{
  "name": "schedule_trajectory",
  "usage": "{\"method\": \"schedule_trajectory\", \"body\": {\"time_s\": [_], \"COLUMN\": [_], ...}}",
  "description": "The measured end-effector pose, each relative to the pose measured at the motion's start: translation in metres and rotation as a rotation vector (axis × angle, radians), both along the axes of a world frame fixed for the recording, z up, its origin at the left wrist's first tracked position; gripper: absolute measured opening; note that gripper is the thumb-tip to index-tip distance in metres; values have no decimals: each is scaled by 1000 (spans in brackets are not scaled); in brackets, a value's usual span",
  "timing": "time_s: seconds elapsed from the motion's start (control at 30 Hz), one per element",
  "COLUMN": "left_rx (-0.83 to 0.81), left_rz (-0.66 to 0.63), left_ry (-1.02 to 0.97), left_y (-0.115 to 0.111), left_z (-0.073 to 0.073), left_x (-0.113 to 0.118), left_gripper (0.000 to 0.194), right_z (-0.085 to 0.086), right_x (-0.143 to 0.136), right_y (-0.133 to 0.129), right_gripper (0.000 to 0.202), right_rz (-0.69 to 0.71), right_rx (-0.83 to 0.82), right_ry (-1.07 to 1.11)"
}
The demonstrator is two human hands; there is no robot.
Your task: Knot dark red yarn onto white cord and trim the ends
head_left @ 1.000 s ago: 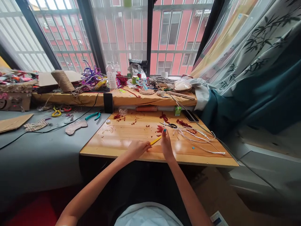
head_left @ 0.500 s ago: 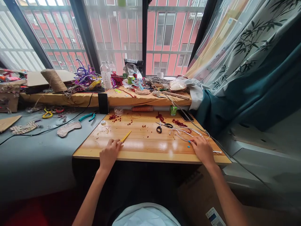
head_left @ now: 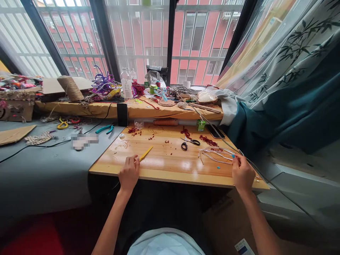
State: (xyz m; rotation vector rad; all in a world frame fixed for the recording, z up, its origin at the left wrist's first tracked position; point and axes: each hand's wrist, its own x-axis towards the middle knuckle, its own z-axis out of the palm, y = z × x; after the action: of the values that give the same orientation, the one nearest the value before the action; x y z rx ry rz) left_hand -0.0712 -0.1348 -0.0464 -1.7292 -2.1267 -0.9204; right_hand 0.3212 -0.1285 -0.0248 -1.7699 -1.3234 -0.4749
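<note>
My left hand (head_left: 129,172) rests near the front edge of the wooden board, fingers closed around the end of a slim yellow pointed tool (head_left: 146,153); its exact kind does not show. Its tip points away to the upper right. At the right side of the board, my right hand (head_left: 243,172) pinches a small blue piece (head_left: 233,156) between thumb and fingers. Looped pale cords (head_left: 214,154) lie just left of that hand and run toward it; whether the fingers also hold them I cannot tell. Another small blue piece (head_left: 218,167) lies on the board.
Black-handled scissors (head_left: 184,145) lie mid-board, beside dark red cord (head_left: 208,140) and scattered red bits. A phone (head_left: 215,131) and green box (head_left: 201,125) stand behind. Teal pliers (head_left: 105,129) lie on the grey cloth at left. A grey cable (head_left: 225,143) crosses the board's right side.
My right hand has moved right with the blue piece, away from the loose blue piece on the board. My left hand still holds the yellow tool. The view has shifted slightly left.
</note>
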Motion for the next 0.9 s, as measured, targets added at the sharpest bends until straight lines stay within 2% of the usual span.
{"method": "schedule_trajectory", "body": {"time_s": [0.13,0.23,0.37,0.5,0.6,0.77,0.9], "left_rx": [-22,-25,23,61,67,64,23], "left_rz": [55,116,145,120,118,108,88], "left_ry": [5,-14,-56,-15,-22,2,25], "left_y": [-3,-6,-10,-13,-13,-12,-12], "left_z": [6,11,12,6,3,3,4], "left_x": [4,11,25,31,30,27,26], "left_gripper": [34,36,35,34,34,34,35], "right_z": [13,36,91,150,179,205,229], "right_x": [-7,-5,0,-14,-35,-64,-78], "right_y": [0,6,21,36,47,73,84], "right_gripper": [41,37,23,18,21,11,29], "right_rz": [-32,-23,-9,103,116,292,510], "right_rx": [-34,-50,-297,-407,-358,-289,-156], "right_ry": [56,26,-173,-332,-427,-399,-284]}}
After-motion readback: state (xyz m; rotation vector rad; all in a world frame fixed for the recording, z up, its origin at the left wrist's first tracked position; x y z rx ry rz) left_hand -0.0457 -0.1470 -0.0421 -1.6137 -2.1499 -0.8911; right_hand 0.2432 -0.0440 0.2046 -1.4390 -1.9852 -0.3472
